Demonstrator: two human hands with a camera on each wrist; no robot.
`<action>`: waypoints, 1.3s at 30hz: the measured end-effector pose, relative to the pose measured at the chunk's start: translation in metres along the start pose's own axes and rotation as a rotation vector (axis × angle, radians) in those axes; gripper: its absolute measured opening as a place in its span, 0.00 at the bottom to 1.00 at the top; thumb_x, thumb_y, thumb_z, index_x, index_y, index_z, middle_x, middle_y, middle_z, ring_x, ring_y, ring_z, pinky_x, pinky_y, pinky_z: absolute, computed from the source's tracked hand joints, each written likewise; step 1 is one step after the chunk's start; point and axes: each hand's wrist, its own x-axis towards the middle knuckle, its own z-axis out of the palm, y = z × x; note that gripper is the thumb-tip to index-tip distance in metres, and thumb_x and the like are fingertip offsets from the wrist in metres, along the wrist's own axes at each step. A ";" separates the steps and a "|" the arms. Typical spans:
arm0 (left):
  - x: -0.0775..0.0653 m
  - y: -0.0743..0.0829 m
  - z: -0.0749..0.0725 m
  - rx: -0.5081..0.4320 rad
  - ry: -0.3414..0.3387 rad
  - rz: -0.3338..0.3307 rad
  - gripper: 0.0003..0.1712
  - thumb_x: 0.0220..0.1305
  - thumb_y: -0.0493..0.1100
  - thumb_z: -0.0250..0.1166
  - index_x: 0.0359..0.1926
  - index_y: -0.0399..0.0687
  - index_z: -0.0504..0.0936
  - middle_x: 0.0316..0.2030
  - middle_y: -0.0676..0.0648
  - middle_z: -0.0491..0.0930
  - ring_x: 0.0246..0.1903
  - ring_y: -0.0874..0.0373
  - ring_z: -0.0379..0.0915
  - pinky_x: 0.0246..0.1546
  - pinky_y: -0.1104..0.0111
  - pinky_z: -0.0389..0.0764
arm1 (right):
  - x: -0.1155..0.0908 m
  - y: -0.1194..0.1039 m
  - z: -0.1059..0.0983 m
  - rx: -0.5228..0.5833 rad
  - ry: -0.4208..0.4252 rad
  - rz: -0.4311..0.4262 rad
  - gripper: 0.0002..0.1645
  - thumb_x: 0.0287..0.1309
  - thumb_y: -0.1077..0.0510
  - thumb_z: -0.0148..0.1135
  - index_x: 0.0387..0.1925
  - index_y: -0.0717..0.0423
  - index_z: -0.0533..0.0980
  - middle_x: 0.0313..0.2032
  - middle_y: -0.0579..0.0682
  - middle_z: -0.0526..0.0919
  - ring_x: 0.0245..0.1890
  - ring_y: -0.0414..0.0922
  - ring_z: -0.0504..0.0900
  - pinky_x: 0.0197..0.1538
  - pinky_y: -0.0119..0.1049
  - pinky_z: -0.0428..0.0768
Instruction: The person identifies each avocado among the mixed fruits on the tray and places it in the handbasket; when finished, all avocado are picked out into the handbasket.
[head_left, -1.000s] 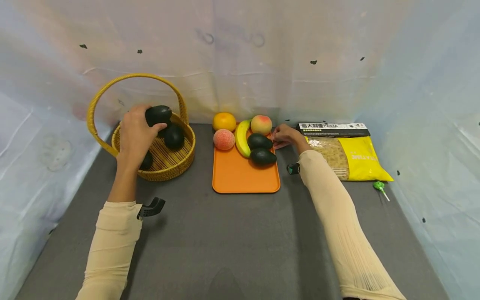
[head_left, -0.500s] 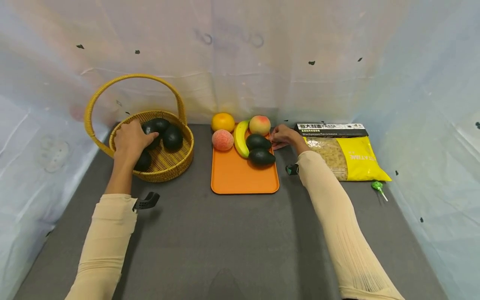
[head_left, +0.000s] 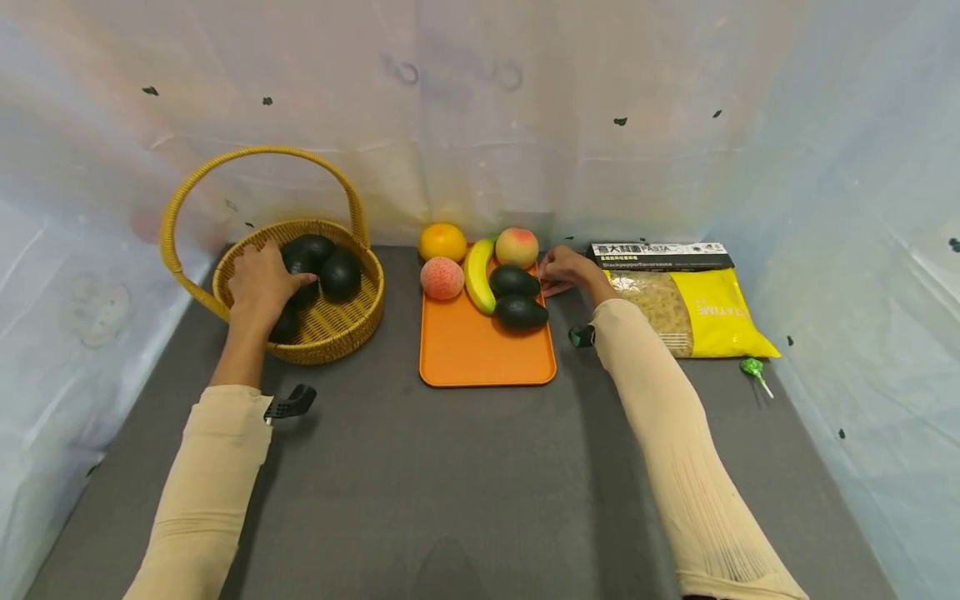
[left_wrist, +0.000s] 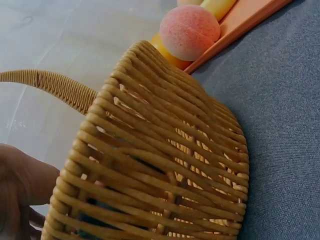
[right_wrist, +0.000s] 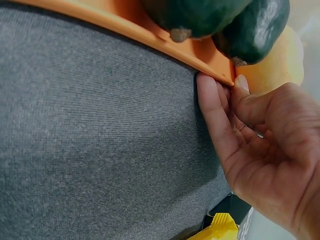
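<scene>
My left hand [head_left: 258,283] reaches into the yellow wicker basket [head_left: 330,342] and holds a dark green avocado [head_left: 302,292] with thumb and fingers, partly hidden behind the hand. More avocados [head_left: 340,273] lie around it in the basket. In the left wrist view, the basket wall [left_wrist: 150,150] covers most of the hand. My right hand [head_left: 573,271] pinches the right rim of the orange tray [head_left: 487,358], seen closely in the right wrist view with thumb [right_wrist: 242,84] at the rim. Two avocados [head_left: 520,312] lie on the tray beside that hand.
The tray also bears a banana [head_left: 478,275], an orange [head_left: 442,242], a pink peach [head_left: 442,278] and a paler peach [head_left: 517,247]. At right lie a black pasta box [head_left: 660,257], a yellow pasta bag [head_left: 720,317] and a green lollipop [head_left: 752,367]. The basket handle [head_left: 262,152] arches upright.
My left hand has lowered an avocado into the basket, moving down and slightly left, and still holds it. The right hand stays at the tray's rim. The head view has shifted slightly.
</scene>
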 end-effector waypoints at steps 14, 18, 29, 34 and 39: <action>-0.004 0.000 0.003 0.019 -0.001 0.036 0.40 0.67 0.51 0.74 0.65 0.24 0.71 0.55 0.20 0.69 0.53 0.20 0.67 0.51 0.29 0.74 | -0.003 -0.003 0.001 -0.015 -0.016 0.046 0.18 0.74 0.68 0.50 0.61 0.73 0.71 0.41 0.58 0.79 0.47 0.57 0.85 0.66 0.54 0.82; -0.004 0.003 0.002 0.016 0.002 0.048 0.38 0.67 0.51 0.73 0.62 0.23 0.73 0.52 0.21 0.69 0.51 0.21 0.67 0.50 0.30 0.74 | 0.007 0.007 0.001 -0.026 0.020 0.012 0.16 0.75 0.66 0.50 0.59 0.70 0.72 0.41 0.56 0.79 0.41 0.51 0.85 0.61 0.50 0.86; -0.011 0.020 -0.009 -0.022 0.121 0.119 0.29 0.67 0.51 0.74 0.51 0.29 0.76 0.48 0.25 0.72 0.47 0.25 0.70 0.44 0.34 0.75 | -0.003 -0.006 -0.001 -0.011 -0.002 0.043 0.13 0.74 0.68 0.50 0.55 0.71 0.72 0.39 0.58 0.79 0.41 0.53 0.85 0.64 0.54 0.83; -0.016 0.033 -0.018 -0.040 0.162 0.163 0.30 0.69 0.51 0.71 0.57 0.28 0.79 0.53 0.23 0.76 0.48 0.25 0.74 0.48 0.35 0.77 | -0.007 -0.010 0.000 -0.012 -0.014 0.053 0.16 0.74 0.68 0.50 0.59 0.73 0.71 0.38 0.56 0.80 0.42 0.53 0.86 0.67 0.55 0.81; -0.023 0.050 -0.027 -0.080 0.167 0.230 0.31 0.72 0.49 0.69 0.63 0.28 0.78 0.58 0.24 0.78 0.55 0.26 0.74 0.55 0.36 0.77 | -0.007 -0.009 0.000 0.004 -0.012 0.043 0.14 0.73 0.69 0.51 0.56 0.72 0.71 0.38 0.58 0.80 0.40 0.53 0.85 0.64 0.54 0.83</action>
